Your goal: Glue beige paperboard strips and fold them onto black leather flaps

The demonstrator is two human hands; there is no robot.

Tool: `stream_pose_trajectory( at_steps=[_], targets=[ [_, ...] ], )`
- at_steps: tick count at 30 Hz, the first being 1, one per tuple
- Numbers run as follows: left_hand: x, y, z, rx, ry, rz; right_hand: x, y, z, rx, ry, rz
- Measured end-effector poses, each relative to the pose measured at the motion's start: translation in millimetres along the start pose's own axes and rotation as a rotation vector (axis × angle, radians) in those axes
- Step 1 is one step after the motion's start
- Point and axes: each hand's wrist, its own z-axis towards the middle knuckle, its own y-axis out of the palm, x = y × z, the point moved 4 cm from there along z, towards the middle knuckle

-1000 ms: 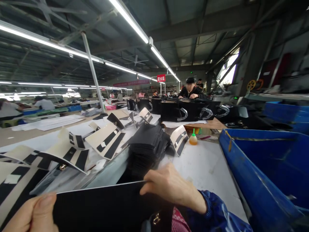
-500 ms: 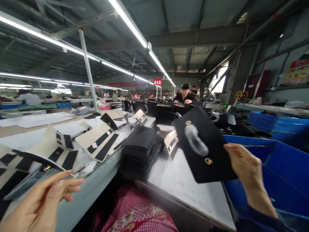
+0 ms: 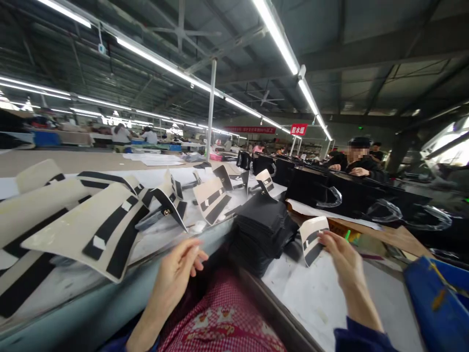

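Observation:
My right hand point(image 3: 342, 258) reaches across the white worktable point(image 3: 318, 303) and its fingertips touch a cream card piece with black strips point(image 3: 311, 238), gripping its right edge. Just left of that piece sits a tall stack of black sheets point(image 3: 262, 232). My left hand point(image 3: 178, 274) hovers over my lap near the table's metal edge, fingers loosely curled and apart, holding nothing. A row of cream panels with black strips point(image 3: 98, 230) lies on the long bench to my left.
Black paper bags with clear handles point(image 3: 330, 193) stand in a row behind the stack. A blue plastic bin point(image 3: 439, 303) sits at the right. A person in dark clothes point(image 3: 357, 164) works across the bench; other workers are far left.
The black flap with the clear handle has left my right hand, which moved back left to the cream piece. My view turned left. My left hand rose toward the middle.

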Motion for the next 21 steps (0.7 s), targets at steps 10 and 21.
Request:
stream_pose_trajectory(
  at_steps=[10, 21],
  targets=[
    [-33, 48.0, -4, -0.195, -0.142, -0.126, -89, 154, 50, -0.469, -0.246, -0.341],
    [-11, 91.6, 11, -0.297, -0.154, -0.306, -139, 115, -61, -0.403, -0.613, -0.142]
  ],
)
